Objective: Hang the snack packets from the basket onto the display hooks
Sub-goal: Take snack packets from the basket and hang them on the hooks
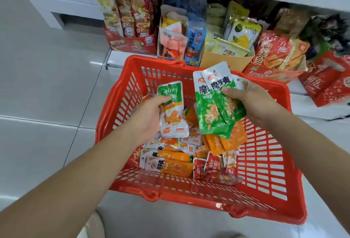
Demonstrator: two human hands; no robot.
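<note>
A red plastic basket (265, 186) stands on the floor below me, with several orange, red and white snack packets (176, 163) loose inside. My left hand (147, 116) grips a green-topped white packet (173, 116) over the basket's left half. My right hand (251, 101) holds a fan of green packets (214, 109) with orange ones behind them, thumb pressed on the front. No display hooks are in view.
A low white shelf (121, 59) behind the basket carries boxes of snacks: tall red chip tubes (132, 10), a cardboard box of yellow-green packets (225, 57) and red bags (329, 84) at right. White tiled floor (47, 86) spreads to the left.
</note>
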